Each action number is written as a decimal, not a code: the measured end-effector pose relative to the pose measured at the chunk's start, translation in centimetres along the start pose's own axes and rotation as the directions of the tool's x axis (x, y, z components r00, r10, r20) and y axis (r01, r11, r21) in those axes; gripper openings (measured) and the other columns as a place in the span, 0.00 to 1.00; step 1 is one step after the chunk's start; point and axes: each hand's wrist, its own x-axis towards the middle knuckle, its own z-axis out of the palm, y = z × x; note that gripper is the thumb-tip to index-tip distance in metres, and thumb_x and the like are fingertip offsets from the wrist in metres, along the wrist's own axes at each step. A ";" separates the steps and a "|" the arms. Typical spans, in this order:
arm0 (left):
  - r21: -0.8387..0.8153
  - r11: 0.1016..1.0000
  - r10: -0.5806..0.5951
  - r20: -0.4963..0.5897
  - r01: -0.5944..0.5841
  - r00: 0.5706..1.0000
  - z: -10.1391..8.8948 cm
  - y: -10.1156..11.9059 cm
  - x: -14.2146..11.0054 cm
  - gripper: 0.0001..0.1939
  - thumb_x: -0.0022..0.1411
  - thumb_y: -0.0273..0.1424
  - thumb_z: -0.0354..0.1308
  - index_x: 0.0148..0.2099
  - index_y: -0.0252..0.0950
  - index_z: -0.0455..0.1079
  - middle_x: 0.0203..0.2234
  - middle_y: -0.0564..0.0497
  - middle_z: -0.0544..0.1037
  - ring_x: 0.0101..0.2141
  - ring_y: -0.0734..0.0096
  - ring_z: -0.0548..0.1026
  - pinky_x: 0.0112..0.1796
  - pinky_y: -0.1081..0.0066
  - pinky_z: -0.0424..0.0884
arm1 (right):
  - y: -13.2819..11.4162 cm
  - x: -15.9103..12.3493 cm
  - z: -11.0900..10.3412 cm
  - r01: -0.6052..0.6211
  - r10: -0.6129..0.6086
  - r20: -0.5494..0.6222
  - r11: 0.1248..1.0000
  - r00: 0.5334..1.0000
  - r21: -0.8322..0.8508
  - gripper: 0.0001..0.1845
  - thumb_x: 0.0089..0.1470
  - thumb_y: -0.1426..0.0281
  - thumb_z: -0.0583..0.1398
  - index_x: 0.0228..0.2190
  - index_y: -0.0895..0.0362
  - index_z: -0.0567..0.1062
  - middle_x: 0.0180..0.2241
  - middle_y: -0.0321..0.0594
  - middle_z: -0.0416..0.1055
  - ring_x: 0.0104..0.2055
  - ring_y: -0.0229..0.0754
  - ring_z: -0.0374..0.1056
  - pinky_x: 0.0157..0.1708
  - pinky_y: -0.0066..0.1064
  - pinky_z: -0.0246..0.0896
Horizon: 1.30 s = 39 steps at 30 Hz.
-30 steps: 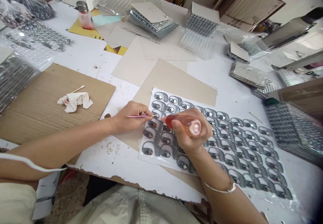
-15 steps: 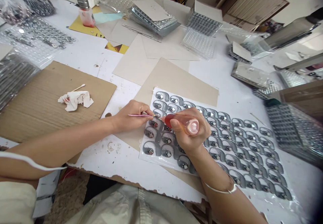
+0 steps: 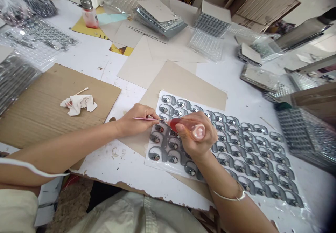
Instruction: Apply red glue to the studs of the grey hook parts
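Ragged near edge of a white desk (image 3: pixel 105 166), seen from above, with my lap below it. Just in from that edge, right of its middle, lies a clear-wrapped white sheet (image 3: pixel 149 162) carrying rows of grey, hook-shaped pieces (image 3: pixel 165 155), each with a shiny stone-like part. The sheet lies askew, its long side running from my left out to my right, the right end nearer the desk's near edge.

My right hand (image 3: pixel 202 145) is over the sheet, closed around a translucent red squeeze bottle (image 3: pixel 197 130). The bottle lies tilted in my grip, its base raised towards me and its narrow tip pointing left. My left hand (image 3: pixel 131 122) is at the sheet's left edge, pinching a thin pink stick (image 3: pixel 143 118). The stick lies nearly level, left to right, its tip pointing right, so stick and bottle face each other over the pieces beside that edge. The tips are close; I cannot tell whether they touch. The left hand is nearer those edge pieces; the right covers others.

Beyond the sheet, beige card (image 3: pixel 189 82) pokes out from underneath. Left of it, brown cardboard (image 3: pixel 97 100) holds a crumpled tissue (image 3: pixel 76 106). Towards the desk's far left corner stands a metal-capped jar (image 3: pixel 90 18).
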 end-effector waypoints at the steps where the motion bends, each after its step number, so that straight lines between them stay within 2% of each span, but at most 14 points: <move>1: 0.001 1.000 -0.009 0.002 0.009 1.000 0.0 0.1 0.0 0.06 0.56 0.31 0.62 0.33 0.34 0.78 0.30 0.49 0.80 0.31 0.71 0.77 0.31 0.75 0.70 | 0.0 0.0 0.0 0.001 -0.001 -0.001 1.000 1.000 -0.005 0.09 0.51 0.66 0.65 0.32 0.54 0.70 0.25 0.35 0.70 0.25 0.39 0.66 0.24 0.32 0.61; 7: -0.019 0.998 -0.057 0.007 0.057 0.998 0.0 0.3 0.0 0.06 0.56 0.31 0.62 0.33 0.33 0.77 0.31 0.48 0.80 0.32 0.70 0.77 0.32 0.74 0.72 | -0.1 0.0 0.0 -0.002 0.002 0.008 1.000 1.000 -0.017 0.09 0.52 0.65 0.64 0.32 0.55 0.70 0.25 0.35 0.70 0.26 0.38 0.66 0.24 0.32 0.61; 14: -0.042 0.998 -0.039 -0.006 0.039 0.999 0.1 -0.1 -0.1 0.07 0.55 0.33 0.62 0.32 0.33 0.77 0.32 0.47 0.80 0.32 0.69 0.78 0.33 0.73 0.73 | -0.1 -0.1 0.1 -0.026 0.026 0.017 1.000 1.000 0.002 0.08 0.51 0.66 0.65 0.31 0.55 0.71 0.25 0.35 0.72 0.26 0.38 0.66 0.24 0.32 0.61; 16: -0.036 0.999 -0.023 -0.015 0.022 1.000 0.2 -0.2 -0.1 0.07 0.55 0.33 0.62 0.32 0.33 0.77 0.31 0.47 0.80 0.31 0.69 0.78 0.32 0.73 0.73 | -0.2 0.1 0.0 -0.049 0.049 0.000 0.998 0.999 0.049 0.08 0.50 0.67 0.65 0.30 0.55 0.72 0.25 0.35 0.72 0.25 0.38 0.66 0.23 0.32 0.61; 18: -0.020 1.000 0.012 -0.026 -0.012 1.000 0.1 -0.3 -0.2 0.07 0.55 0.33 0.62 0.32 0.33 0.77 0.31 0.47 0.80 0.31 0.69 0.78 0.32 0.73 0.73 | -0.3 0.6 -0.3 -0.122 0.131 -0.054 0.982 0.990 0.146 0.07 0.50 0.65 0.65 0.28 0.54 0.72 0.24 0.35 0.71 0.23 0.38 0.66 0.21 0.32 0.61; 20: 0.008 0.999 0.051 -0.038 -0.051 0.998 0.1 -0.2 -0.3 0.07 0.55 0.33 0.62 0.32 0.33 0.77 0.31 0.47 0.81 0.31 0.69 0.78 0.31 0.74 0.73 | -0.4 1.6 -1.2 -0.266 0.307 -0.121 0.924 0.944 0.274 0.10 0.52 0.61 0.63 0.26 0.54 0.72 0.22 0.35 0.69 0.21 0.38 0.66 0.18 0.31 0.58; 22: 0.050 0.995 0.090 -0.061 -0.087 0.994 0.0 0.0 -0.5 0.07 0.55 0.32 0.62 0.31 0.33 0.76 0.30 0.47 0.81 0.30 0.70 0.77 0.30 0.74 0.73 | -0.1 3.1 -2.4 -0.400 0.497 -0.150 0.814 0.854 0.420 0.15 0.54 0.57 0.61 0.23 0.53 0.69 0.19 0.34 0.66 0.19 0.39 0.66 0.13 0.31 0.53; 24: 0.100 0.987 0.134 -0.090 -0.125 0.987 0.0 0.1 -0.7 0.06 0.55 0.31 0.62 0.31 0.33 0.76 0.30 0.47 0.81 0.29 0.71 0.77 0.30 0.75 0.72 | 0.5 4.8 -3.8 -0.464 0.629 -0.121 0.677 0.768 0.572 0.18 0.52 0.54 0.61 0.22 0.52 0.64 0.15 0.32 0.62 0.17 0.41 0.65 0.11 0.30 0.49; 26: 0.139 0.976 0.187 -0.112 -0.171 0.976 0.0 0.0 -0.8 0.05 0.55 0.30 0.62 0.32 0.33 0.76 0.30 0.47 0.81 0.30 0.71 0.77 0.30 0.76 0.72 | 1.4 6.3 -5.3 -0.496 0.733 -0.065 0.520 0.677 0.695 0.21 0.45 0.54 0.65 0.23 0.50 0.59 0.14 0.29 0.59 0.17 0.41 0.65 0.12 0.30 0.48; 29: 0.160 0.957 0.264 -0.145 -0.241 0.954 -0.2 -0.5 -0.7 0.06 0.56 0.31 0.62 0.32 0.33 0.75 0.31 0.46 0.81 0.31 0.71 0.78 0.31 0.76 0.73 | 2.7 7.4 -7.0 -0.581 0.818 0.084 0.328 0.569 0.745 0.22 0.41 0.52 0.64 0.24 0.51 0.60 0.15 0.31 0.61 0.16 0.38 0.62 0.13 0.28 0.44; 32: 0.220 0.921 0.359 -0.151 -0.322 0.921 -0.4 -0.5 -0.6 0.06 0.57 0.32 0.63 0.32 0.33 0.75 0.31 0.46 0.81 0.31 0.71 0.78 0.30 0.75 0.73 | 3.1 7.0 -7.5 -0.633 0.814 0.178 0.271 0.553 0.725 0.23 0.42 0.50 0.62 0.20 0.52 0.60 0.15 0.34 0.63 0.15 0.34 0.57 0.13 0.28 0.43; 37: 0.286 0.794 0.582 -0.105 -0.536 0.806 0.4 1.0 -2.0 0.03 0.56 0.26 0.64 0.34 0.34 0.74 0.32 0.46 0.81 0.34 0.69 0.80 0.34 0.75 0.76 | 3.3 5.1 -6.3 -0.602 0.827 0.183 0.217 0.532 0.769 0.29 0.40 0.41 0.61 0.19 0.53 0.61 0.16 0.34 0.63 0.15 0.32 0.54 0.12 0.27 0.43; 39: 0.250 0.802 0.572 -0.061 -0.542 0.818 1.2 1.6 -3.0 0.04 0.56 0.25 0.64 0.36 0.35 0.74 0.33 0.46 0.81 0.36 0.68 0.80 0.37 0.73 0.77 | 4.1 4.5 -6.2 -0.609 0.820 0.208 0.202 0.533 0.767 0.31 0.39 0.39 0.60 0.20 0.53 0.62 0.16 0.33 0.64 0.14 0.32 0.53 0.11 0.27 0.45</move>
